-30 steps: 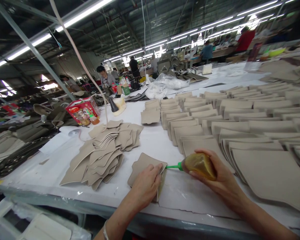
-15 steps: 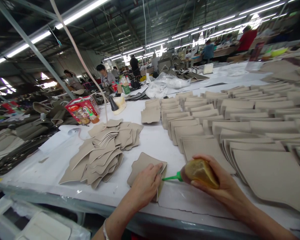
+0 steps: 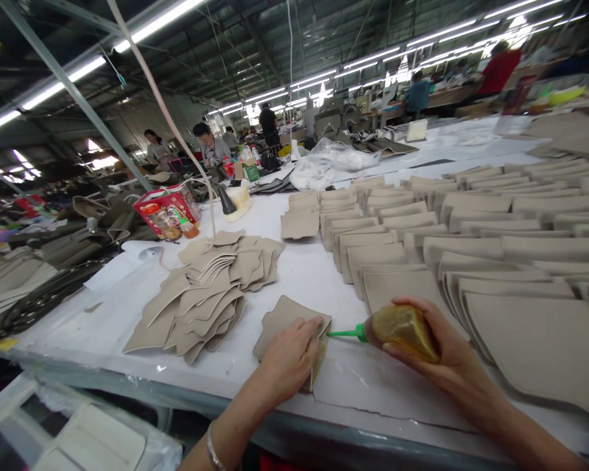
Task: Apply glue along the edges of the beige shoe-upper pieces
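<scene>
My left hand (image 3: 287, 358) rests on a beige leather-like piece (image 3: 285, 315) near the table's front edge. Its fingers press along the right side, where a folded strip has a wet, yellowish shine. In my right hand (image 3: 446, 350) is a squeeze bottle (image 3: 405, 332) of amber liquid, tipped sideways, with a long green nozzle (image 3: 346, 333). The nozzle tip points left, right at the edge of the strip; whether it touches, I cannot tell. My left thumb is mostly hidden.
A loose pile of beige pieces (image 3: 211, 288) lies to the left. Overlapping rows of folded pieces (image 3: 530, 327) spread over the right side. Farther back are a red box (image 3: 186, 204), a black cone (image 3: 226, 201) and clear plastic (image 3: 324, 160). Several people work in the background.
The bottle's nozzle tip has drawn slightly away from my left fingers, to the right. My left hand keeps its place on the piece. The view has shifted a little.
</scene>
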